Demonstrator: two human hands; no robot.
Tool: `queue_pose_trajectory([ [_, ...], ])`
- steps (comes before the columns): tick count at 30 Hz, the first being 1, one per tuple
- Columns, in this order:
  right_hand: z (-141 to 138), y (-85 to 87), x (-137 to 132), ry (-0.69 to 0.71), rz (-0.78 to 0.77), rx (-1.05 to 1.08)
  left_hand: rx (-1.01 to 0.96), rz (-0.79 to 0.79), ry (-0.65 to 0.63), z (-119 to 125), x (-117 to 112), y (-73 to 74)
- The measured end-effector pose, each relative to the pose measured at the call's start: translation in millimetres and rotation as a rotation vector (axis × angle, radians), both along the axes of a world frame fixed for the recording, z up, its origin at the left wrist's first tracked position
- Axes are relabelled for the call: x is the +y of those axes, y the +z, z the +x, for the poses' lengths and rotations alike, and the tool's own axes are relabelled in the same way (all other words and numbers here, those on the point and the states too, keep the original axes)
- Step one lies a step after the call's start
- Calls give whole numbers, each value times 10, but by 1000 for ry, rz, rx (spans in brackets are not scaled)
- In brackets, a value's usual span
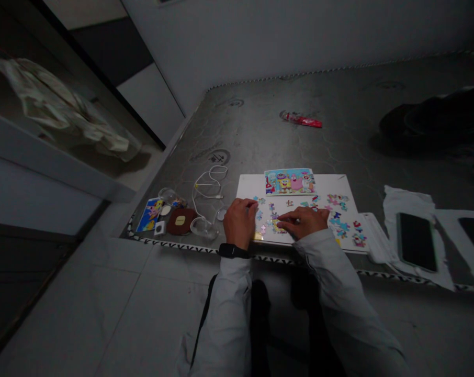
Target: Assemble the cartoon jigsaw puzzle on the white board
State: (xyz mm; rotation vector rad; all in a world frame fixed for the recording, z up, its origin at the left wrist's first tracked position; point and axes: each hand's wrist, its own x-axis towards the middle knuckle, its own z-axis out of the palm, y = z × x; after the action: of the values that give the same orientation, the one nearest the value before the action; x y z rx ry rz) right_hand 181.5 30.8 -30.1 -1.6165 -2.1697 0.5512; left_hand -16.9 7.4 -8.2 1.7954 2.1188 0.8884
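Note:
A white board (pixel 252 182) lies at the near edge of the mat, scattered with colourful jigsaw pieces (pixel 341 226). Over its left side is my left hand (pixel 239 222), fingers curled in and the thumb near the index tip; whatever is in them is hidden. My right hand (pixel 309 221) reaches in from the right, with thumb and index finger pinched at a small yellowish jigsaw piece (pixel 277 225) in a partly joined cluster. At the board's back edge rests a cartoon picture card (pixel 291 182). Single pieces lie between the card and my hands.
Left of the board are a white cable (pixel 209 184), a brown case (pixel 181 221), a small white cube (pixel 160 228) and a cartoon packet (pixel 148 214). To the right lies a dark phone (pixel 416 242) on white paper. Farther back are a red packet (pixel 303 121) and a dark object (pixel 425 123).

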Motion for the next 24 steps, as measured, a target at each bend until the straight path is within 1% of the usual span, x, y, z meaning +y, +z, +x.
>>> queue_pose_trajectory([
  [2,-5,8,-1,-4,-2,-2,-3,-3,-36,-47,-1,-8],
  [7,-4,-19,31,-10,-24,-13,0,-29,-207,-185,-35,11],
  [9,2,-39,43,-7,-40,-20,5,-36,-245,-227,-51,20],
  [11,6,-52,46,-2,-41,-10,11,-38,-253,-247,-60,22],
  [16,2,-73,42,-6,-23,6,17,-21,-200,-213,-49,16],
  [21,2,-88,51,-2,-4,-9,11,23,-58,-196,-34,17],
  [24,6,-76,45,1,-21,-4,4,41,19,-204,-37,20],
])
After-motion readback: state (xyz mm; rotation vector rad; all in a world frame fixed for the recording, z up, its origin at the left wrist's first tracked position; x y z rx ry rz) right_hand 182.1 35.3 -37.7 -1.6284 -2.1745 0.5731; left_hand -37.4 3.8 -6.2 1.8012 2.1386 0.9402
